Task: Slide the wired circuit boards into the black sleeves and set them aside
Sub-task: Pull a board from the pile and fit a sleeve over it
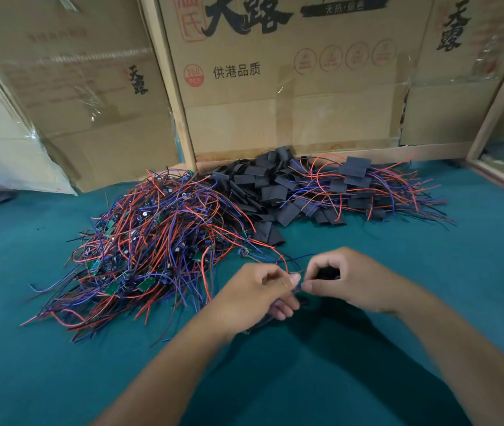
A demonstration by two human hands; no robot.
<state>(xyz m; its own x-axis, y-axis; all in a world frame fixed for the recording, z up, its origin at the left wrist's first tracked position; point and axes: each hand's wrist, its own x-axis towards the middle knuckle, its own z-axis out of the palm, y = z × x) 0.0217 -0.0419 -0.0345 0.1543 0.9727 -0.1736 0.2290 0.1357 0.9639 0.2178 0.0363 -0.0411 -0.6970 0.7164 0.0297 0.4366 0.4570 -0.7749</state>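
Plenty left here. The big tangle of unsleeved boards [140, 241] on the desk's left side dwarfs the finished pile [377, 189] near the back edge, with the loose black sleeves [263, 186] between them. At the front, the left hand [260, 296] pinches wires while the right hand [346, 281] curls around something dark, probably a sleeve, so one's mid-threading.

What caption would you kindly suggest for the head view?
Both hands, left hand and right hand, feed wires toward a black sleeve beside unsleeved boards.
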